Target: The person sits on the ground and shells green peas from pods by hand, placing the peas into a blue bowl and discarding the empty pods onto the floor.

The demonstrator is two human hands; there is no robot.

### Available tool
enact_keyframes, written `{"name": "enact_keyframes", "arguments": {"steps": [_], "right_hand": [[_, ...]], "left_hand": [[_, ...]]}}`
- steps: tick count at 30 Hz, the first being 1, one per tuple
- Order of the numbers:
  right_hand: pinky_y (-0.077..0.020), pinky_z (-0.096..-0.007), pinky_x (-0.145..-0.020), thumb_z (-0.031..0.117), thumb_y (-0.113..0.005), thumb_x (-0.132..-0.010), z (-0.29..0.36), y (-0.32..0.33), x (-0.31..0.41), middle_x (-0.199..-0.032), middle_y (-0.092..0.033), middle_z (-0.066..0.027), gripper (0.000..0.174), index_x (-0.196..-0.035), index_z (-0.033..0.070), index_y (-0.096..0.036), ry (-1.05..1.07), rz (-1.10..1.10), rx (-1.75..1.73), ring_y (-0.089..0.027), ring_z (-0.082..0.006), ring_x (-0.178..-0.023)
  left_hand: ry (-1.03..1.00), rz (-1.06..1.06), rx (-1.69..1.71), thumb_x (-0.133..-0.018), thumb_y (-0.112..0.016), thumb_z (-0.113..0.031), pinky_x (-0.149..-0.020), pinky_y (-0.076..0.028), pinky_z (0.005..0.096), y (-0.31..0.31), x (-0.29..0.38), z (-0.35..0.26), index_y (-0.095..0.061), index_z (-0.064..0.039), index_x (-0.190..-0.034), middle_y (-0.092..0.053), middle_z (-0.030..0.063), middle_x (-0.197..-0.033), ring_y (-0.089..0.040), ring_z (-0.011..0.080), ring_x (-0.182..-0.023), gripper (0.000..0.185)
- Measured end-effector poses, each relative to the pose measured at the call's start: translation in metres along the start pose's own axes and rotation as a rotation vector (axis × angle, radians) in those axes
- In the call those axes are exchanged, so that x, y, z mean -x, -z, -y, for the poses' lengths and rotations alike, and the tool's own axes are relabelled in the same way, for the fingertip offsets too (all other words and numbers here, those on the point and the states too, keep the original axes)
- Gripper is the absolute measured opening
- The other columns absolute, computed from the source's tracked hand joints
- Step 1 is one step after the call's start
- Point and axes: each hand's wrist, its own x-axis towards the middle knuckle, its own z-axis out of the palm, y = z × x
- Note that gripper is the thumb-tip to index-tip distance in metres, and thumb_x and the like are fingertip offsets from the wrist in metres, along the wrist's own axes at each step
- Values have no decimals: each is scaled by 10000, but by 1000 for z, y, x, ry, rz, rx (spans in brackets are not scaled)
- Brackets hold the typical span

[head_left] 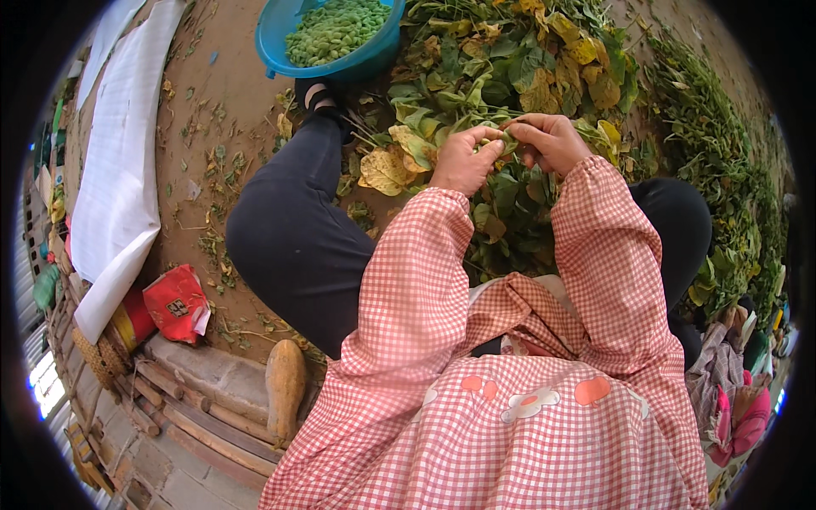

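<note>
In front of me, my left hand and my right hand meet at the fingertips over a heap of leafy bean plants. Pinched between the left thumb and fingers is a green bean pod. The right thumb and forefinger close on the same spot, on the pod or on a thin brownish stem; the fingers partly hide it. Green and yellowed leaves lie under both hands. Beyond my left foot, a blue plastic basin holds a pile of green bean pods.
More uprooted plants lie along the right. On the left are a long white sheet, a torn red bag, a tan elongated squash and wooden poles. Leaf scraps litter the dirt floor. Crumpled cloths lie at right.
</note>
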Motion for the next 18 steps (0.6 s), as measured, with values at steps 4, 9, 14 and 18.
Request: {"name": "enact_keyframes", "arguments": {"steps": [4,9,14,18], "right_hand": [[-370,-221,-415,201,-467,-904,-11,-9,-7,-636,-608,-49,256,-950,-4,-614,109,-285,-25,-481,-70,-461],[-361,-225,-408,263,-523,-885,1,-14,12,-609,-600,-40,289,-867,-6,-626,122,-302,154,-466,-77,-456],[-400,-266,-449,276,-631,-807,5,-28,14,-625,-616,-81,281,-803,-4,-654,231,-349,254,-530,-120,-501],[-470,-292,-600,157,-670,-751,-27,-24,-11,-749,-634,-112,207,-899,12,-654,320,-463,436,-593,-162,-645]], "left_hand": [[128,5,273,-866,-524,-115,-421,-349,159,-1,3,-8,-523,-11,-1073,-569,41,-787,-439,50,-568,232],[181,-107,645,-860,-482,-63,-393,-335,174,1,-2,-1,-472,-7,-1119,-557,71,-852,-465,76,-581,265],[172,-132,664,-852,-474,-72,-398,-349,179,2,3,-6,-478,3,-1091,-555,69,-815,-512,92,-613,251],[141,-58,601,-850,-484,-72,-399,-343,171,4,-1,-3,-472,19,-1097,-556,77,-808,-492,81,-592,263]]}}
